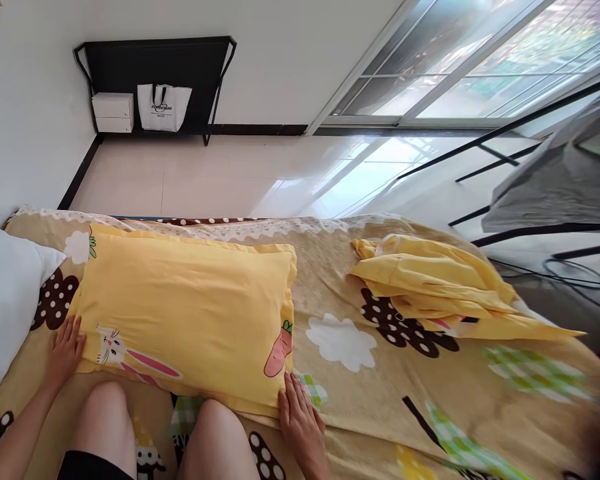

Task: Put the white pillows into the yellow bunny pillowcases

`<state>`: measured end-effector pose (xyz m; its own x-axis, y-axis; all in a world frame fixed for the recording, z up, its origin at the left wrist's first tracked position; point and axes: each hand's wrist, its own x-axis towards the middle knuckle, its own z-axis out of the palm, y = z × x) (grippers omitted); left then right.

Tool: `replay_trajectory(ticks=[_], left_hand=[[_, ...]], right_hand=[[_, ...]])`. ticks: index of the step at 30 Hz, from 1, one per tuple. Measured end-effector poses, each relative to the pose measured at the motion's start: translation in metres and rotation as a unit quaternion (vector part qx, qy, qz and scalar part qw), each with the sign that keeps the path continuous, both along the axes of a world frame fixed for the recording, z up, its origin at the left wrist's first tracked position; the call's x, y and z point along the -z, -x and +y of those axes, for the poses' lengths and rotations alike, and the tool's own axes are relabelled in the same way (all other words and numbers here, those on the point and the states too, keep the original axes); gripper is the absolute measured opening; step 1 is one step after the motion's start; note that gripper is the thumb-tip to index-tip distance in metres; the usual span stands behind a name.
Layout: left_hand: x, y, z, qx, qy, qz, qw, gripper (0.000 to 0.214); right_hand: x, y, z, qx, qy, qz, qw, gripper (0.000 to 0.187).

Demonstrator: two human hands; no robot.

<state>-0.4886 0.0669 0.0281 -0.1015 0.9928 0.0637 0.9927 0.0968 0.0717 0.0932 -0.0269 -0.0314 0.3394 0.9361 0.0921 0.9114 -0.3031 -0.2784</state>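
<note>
Two bare knees (105,420) are seen at 6 o'clock, planted on a tan patterned bedsheet (380,400). Just beyond them, a yellow pillow (185,307) printed with a rabbit and a carrot is laid flat across the sheet, from 9 o'clock to the centre. The left hand (65,350) is pressed against the pillow's left end at 8 o'clock, fingers straight and released, nothing grasped. The right hand (300,420) is laid at the pillow's near right corner at 6 o'clock, fingers spread and flat, nothing gripped.

A white pillow (5,293) is seen at 9 o'clock, beside the yellow one. A crumpled yellow cloth (430,280) is heaped on the sheet at 3 o'clock, well apart from the hands.

Farther off, a pale tiled floor (205,180) is shown. At 11 o'clock a black rack (155,60) is set against the wall, with a white bag (164,107) and a white drawer box (113,113) by it. Glass doors (455,67) are seen at 1 o'clock.
</note>
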Motion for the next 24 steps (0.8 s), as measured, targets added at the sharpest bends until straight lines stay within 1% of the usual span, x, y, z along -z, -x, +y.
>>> replay_trajectory(ticks=[1,3,5,7,9,10,12,13,15,17,18,19,20,21,22,24], left_hand=[[-0.001,0.009,-0.004,-0.002,0.004,0.000,1.000,0.058],[-0.003,0.026,-0.009,-0.013,0.020,-0.010,1.000,0.056],[-0.010,0.038,-0.006,-0.057,0.022,-0.033,0.998,0.056],[-0.024,0.038,0.009,-0.103,-0.014,-0.069,0.992,0.058],[-0.046,0.023,0.038,-0.106,-0.075,-0.109,0.985,0.061],[-0.059,0.009,0.057,-0.086,-0.102,-0.128,0.983,0.063],[-0.088,-0.033,0.100,-0.047,-0.128,-0.146,0.980,0.065],[-0.103,-0.059,0.122,-0.014,-0.122,-0.154,0.980,0.066],[-0.131,-0.119,0.164,0.053,-0.095,-0.151,0.982,0.064],[-0.150,-0.182,0.201,0.139,-0.059,-0.134,0.979,0.062],[-0.155,-0.210,0.216,0.173,-0.041,-0.126,0.976,0.061],[-0.157,-0.235,0.229,0.197,-0.027,-0.118,0.973,0.057],[-0.154,-0.256,0.240,0.214,-0.012,-0.114,0.970,0.052],[-0.147,-0.273,0.248,0.225,0.004,-0.111,0.968,0.047],[-0.137,-0.284,0.253,0.230,0.017,-0.107,0.967,0.042],[-0.111,-0.295,0.255,0.223,0.029,-0.104,0.969,0.037]], right_hand=[[-0.001,-0.007,-0.004,0.007,0.017,0.010,1.000,0.067],[-0.006,-0.016,-0.011,0.045,0.057,0.041,0.997,0.065],[-0.014,-0.020,-0.012,0.096,0.081,0.072,0.989,0.066],[-0.027,-0.016,-0.003,0.137,0.061,0.080,0.986,0.067],[-0.046,-0.005,0.019,0.140,-0.006,0.070,0.988,0.064],[-0.058,0.005,0.035,0.124,-0.044,0.066,0.989,0.062],[-0.085,0.032,0.077,0.072,-0.105,0.070,0.989,0.056],[-0.100,0.049,0.101,0.033,-0.124,0.078,0.989,0.053],[-0.131,0.086,0.154,-0.054,-0.139,0.094,0.984,0.051],[-0.160,0.124,0.209,-0.137,-0.142,0.115,0.974,0.047],[-0.170,0.140,0.234,-0.168,-0.139,0.124,0.968,0.045],[-0.177,0.153,0.258,-0.184,-0.134,0.134,0.965,0.043],[-0.180,0.164,0.278,-0.192,-0.125,0.143,0.963,0.043],[-0.178,0.172,0.295,-0.195,-0.113,0.149,0.963,0.042],[-0.172,0.177,0.307,-0.195,-0.099,0.154,0.964,0.041],[-0.151,0.183,0.318,-0.195,-0.071,0.157,0.965,0.041]])
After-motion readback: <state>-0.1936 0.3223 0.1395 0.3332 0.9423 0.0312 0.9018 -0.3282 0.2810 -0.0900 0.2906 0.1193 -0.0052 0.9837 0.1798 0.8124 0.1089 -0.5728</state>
